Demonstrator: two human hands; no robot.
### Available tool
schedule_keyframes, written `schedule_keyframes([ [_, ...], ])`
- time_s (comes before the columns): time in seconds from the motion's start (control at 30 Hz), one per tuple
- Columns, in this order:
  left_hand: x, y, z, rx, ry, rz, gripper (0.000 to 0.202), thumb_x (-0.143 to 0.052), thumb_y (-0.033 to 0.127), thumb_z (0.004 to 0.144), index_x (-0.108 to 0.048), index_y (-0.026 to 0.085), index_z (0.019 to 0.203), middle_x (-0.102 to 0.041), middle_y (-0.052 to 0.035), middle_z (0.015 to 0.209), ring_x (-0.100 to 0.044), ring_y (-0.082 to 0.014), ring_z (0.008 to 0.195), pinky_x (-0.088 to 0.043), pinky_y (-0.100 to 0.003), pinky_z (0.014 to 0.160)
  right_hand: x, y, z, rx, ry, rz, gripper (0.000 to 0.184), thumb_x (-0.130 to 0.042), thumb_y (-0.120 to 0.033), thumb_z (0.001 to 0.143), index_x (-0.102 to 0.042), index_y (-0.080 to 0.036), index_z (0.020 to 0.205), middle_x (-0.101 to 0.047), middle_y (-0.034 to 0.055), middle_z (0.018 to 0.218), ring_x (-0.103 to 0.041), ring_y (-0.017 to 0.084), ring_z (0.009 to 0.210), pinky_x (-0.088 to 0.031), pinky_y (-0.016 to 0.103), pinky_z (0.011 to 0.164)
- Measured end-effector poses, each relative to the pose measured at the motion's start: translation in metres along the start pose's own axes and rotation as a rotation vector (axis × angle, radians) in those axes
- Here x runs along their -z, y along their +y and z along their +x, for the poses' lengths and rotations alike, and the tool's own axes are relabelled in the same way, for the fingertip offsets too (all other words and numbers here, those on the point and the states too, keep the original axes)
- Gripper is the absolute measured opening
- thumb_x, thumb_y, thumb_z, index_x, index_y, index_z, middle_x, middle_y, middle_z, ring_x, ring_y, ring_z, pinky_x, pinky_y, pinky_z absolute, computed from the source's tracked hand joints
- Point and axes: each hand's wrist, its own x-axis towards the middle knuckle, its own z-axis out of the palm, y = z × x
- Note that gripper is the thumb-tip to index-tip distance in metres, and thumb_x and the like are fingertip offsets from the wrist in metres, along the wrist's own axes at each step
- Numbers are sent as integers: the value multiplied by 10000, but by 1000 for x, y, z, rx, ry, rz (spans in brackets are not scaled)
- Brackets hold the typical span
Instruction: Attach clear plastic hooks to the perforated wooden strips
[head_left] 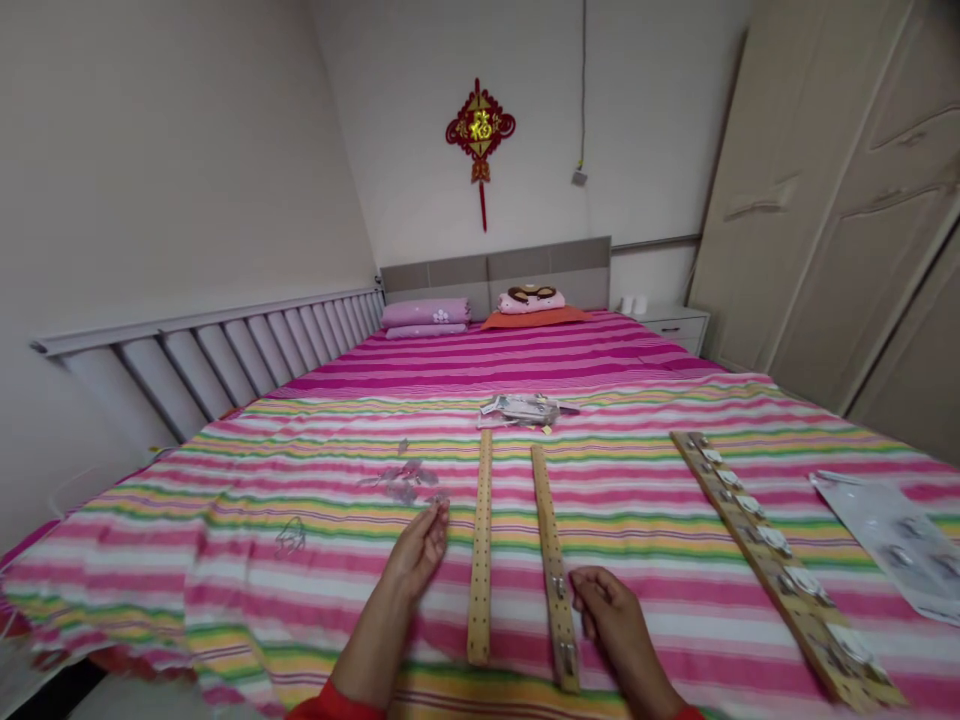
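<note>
Forearms (371, 640) reached forward over our striped bedspread (247, 600).
Our left hand (420, 548) had fingertips close together near clear packets (403, 493); our right hand (604, 602) curled narrow. Whether either held anything, we could not tell. Beyond stood a headboard (450, 275). Just left of our right hand lay a drilled wooden strip (551, 530), long axis pointing away from us, far end leaning left.

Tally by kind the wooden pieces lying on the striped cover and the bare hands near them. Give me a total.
Narrow wooden strips: 2
Wider wooden board with fittings: 1
Bare hands, left hand and right hand: 2
Total: 5
</note>
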Motion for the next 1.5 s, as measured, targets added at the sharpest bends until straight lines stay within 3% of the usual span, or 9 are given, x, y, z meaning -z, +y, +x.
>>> schedule_keyframes([
  [0.13,-19,-28,-33,144,-109,-132,109,-507,75,887,-613,101,897,-687,-26,722,-656,-69,576,-509,-128,463,-1,-6,-3,17,-5,20,333,-686,-488,616,-586,-172,645,-533,-52,446,-361,55,291,-228,187,331],
  [0.27,-34,-46,-59,226,-131,-205,110,-491,93,904,-592,92,947,-691,-31,744,-656,-66,575,-518,-134,477,-1,-11,-5,16,-29,51,305,-668,-465,630,-559,-180,628,-539,-56,437,-359,56,276,-212,182,309],
  [0.43,-44,-59,-79,329,-130,-272,90,-482,114,914,-570,114,935,-670,-2,691,-624,-50,515,-466,-119,432,0,-10,-4,38,-35,64,297,-665,-454,629,-548,-181,617,-532,-61,419,-354,54,272,-214,176,299],
  [0.7,-61,-70,-99,357,-101,-250,77,-491,153,915,-566,146,902,-624,29,647,-566,-32,443,-389,-109,390,0,-10,-4,35,-48,79,291,-658,-445,638,-540,-179,615,-530,-67,409,-346,48,269,-225,174,298],
  [0.93,-72,-88,-106,371,-117,-202,118,-485,107,905,-601,120,923,-646,-3,708,-593,-33,493,-416,-107,424,2,-7,-1,22,-54,95,309,-661,-463,653,-544,-178,635,-535,-64,419,-354,50,274,-221,171,294],
  [1.1,-63,-101,-103,243,-221,-103,94,-621,19,785,-636,106,817,-627,-9,658,-598,-52,543,-459,-115,499,2,-6,-5,25,-49,101,332,-679,-484,651,-556,-175,661,-552,-59,455,-378,51,287,-227,169,303],
  [1.33,-51,-111,-98,157,-314,55,218,-796,136,637,-674,111,816,-618,-6,624,-569,-65,544,-446,-145,525,8,-5,-15,-60,-91,113,380,-720,-515,627,-581,-166,689,-576,-48,508,-392,46,299,-236,170,314],
  [1.5,-57,-119,-92,215,-295,43,214,-792,173,644,-656,136,804,-594,15,617,-547,-54,516,-437,-144,507,15,-14,-22,-59,-115,121,423,-725,-558,618,-617,-162,718,-590,-34,564,-376,41,313,-218,180,325],
])
